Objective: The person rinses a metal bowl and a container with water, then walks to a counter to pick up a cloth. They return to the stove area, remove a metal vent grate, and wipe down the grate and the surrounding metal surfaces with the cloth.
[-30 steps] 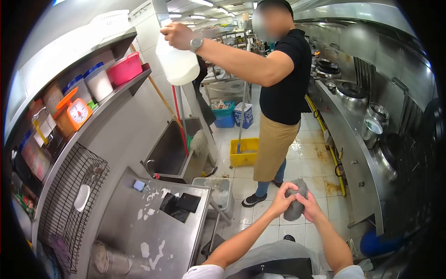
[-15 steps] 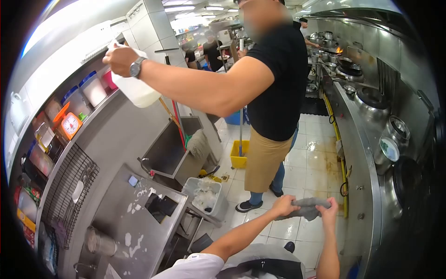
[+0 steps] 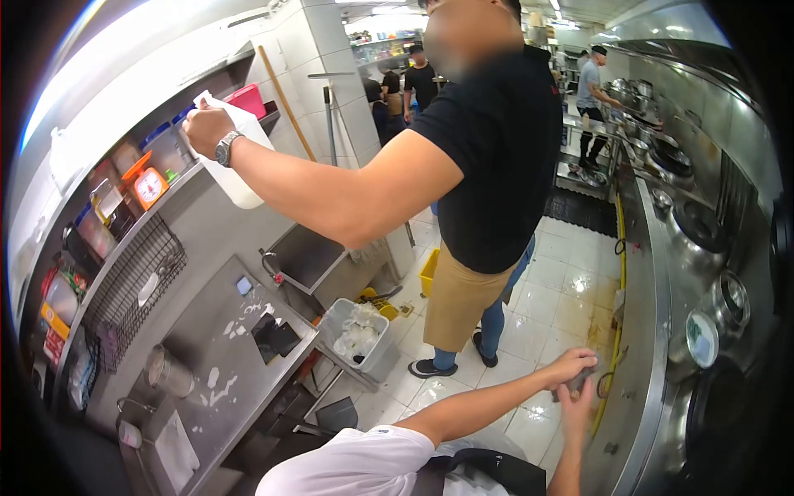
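A grey cloth [image 3: 581, 381] is bunched up between my two hands, mostly covered by the fingers. My left hand [image 3: 569, 368] is closed on its upper side, with the arm stretched across from the white sleeve. Just below, my right hand [image 3: 574, 409] grips the cloth from underneath. Both hands are above the tiled floor, close to the steel front of the cooking line. Beside me stands a co-worker in a black shirt [image 3: 504, 157] and tan apron, with a raised hand holding a whitish, translucent plastic bottle [image 3: 238, 183].
At left are a wet steel counter [image 3: 194, 331], a sink [image 3: 308, 255] and a shelf with an orange scale [image 3: 149, 187]. A grey bin [image 3: 382, 355] with waste stands on the floor. Steel pots and a yellow pipe [image 3: 619, 281] line the right; other people work at the back.
My hands have moved right and closer together, and the cloth stretched between them is now bunched up. The co-worker still holds the bottle aloft. The view has shifted.
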Demonstrator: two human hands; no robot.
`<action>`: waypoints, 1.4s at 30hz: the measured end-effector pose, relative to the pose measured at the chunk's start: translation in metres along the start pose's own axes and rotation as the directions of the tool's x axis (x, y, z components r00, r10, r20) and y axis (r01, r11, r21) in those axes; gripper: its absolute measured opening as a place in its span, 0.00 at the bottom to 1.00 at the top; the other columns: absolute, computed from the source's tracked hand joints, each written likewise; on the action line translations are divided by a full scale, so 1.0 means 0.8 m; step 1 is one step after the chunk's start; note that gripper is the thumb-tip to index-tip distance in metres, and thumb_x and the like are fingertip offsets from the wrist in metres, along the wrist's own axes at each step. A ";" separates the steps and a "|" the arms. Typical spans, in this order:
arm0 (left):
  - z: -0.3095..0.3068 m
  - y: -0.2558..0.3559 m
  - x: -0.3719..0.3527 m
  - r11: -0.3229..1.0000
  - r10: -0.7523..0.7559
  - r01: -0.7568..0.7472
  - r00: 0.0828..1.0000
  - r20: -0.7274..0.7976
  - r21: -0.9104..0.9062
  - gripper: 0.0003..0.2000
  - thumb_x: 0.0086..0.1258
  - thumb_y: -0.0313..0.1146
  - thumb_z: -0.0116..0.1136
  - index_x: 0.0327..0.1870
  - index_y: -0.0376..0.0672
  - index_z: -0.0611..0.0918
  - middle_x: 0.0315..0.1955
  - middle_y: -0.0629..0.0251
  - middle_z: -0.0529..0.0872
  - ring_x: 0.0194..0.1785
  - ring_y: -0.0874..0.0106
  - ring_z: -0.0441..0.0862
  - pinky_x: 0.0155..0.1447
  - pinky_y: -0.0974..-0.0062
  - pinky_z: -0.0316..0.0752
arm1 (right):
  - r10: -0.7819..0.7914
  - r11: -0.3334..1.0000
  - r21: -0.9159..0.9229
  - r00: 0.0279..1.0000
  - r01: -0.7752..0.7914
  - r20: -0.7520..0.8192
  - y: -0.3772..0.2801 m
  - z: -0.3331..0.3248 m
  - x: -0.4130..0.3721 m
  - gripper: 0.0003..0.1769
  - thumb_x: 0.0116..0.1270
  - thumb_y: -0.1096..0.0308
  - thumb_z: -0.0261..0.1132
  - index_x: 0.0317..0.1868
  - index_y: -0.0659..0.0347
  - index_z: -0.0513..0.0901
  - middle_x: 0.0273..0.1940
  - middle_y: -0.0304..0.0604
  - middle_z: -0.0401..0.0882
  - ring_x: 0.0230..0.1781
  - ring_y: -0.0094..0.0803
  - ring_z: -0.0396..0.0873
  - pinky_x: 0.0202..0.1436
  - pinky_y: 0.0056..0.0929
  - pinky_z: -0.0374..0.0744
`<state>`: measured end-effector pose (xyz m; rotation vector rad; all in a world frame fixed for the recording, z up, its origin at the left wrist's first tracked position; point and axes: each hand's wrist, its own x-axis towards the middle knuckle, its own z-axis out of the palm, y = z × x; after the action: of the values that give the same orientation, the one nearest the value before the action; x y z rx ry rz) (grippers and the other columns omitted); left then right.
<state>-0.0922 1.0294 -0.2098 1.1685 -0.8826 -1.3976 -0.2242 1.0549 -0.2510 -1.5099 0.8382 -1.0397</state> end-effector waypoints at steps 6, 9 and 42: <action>-0.015 -0.015 0.028 0.992 0.045 -0.043 0.999 -0.015 0.122 0.27 0.57 0.22 0.56 0.63 0.43 0.76 0.52 0.56 0.80 0.55 0.64 0.77 0.56 0.65 0.78 | 0.079 0.994 0.068 0.993 -0.085 0.091 0.030 -0.037 0.033 0.26 0.63 0.81 0.58 0.64 0.68 0.71 0.52 0.42 0.77 0.49 0.26 0.77 0.51 0.25 0.77; -0.044 -0.089 0.075 0.654 0.532 -0.489 0.840 0.110 0.577 0.26 0.52 0.25 0.61 0.58 0.43 0.79 0.53 0.52 0.78 0.54 0.63 0.77 0.53 0.65 0.78 | 0.119 0.928 0.313 0.956 -0.204 0.270 0.075 -0.079 0.060 0.25 0.62 0.76 0.53 0.61 0.64 0.74 0.52 0.41 0.79 0.50 0.27 0.78 0.52 0.25 0.76; -0.060 0.069 0.086 0.932 0.108 -0.103 0.994 0.005 0.348 0.28 0.60 0.29 0.66 0.64 0.44 0.74 0.52 0.57 0.81 0.54 0.67 0.78 0.57 0.68 0.74 | 0.111 0.434 0.901 0.990 0.030 -0.086 -0.063 -0.215 0.126 0.15 0.78 0.63 0.52 0.60 0.57 0.73 0.53 0.43 0.81 0.56 0.38 0.79 0.63 0.43 0.77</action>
<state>-0.0290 0.9565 -0.1815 1.3708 -1.1999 -1.1723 -0.3478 0.9088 -0.1747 -0.4630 0.2501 -1.2648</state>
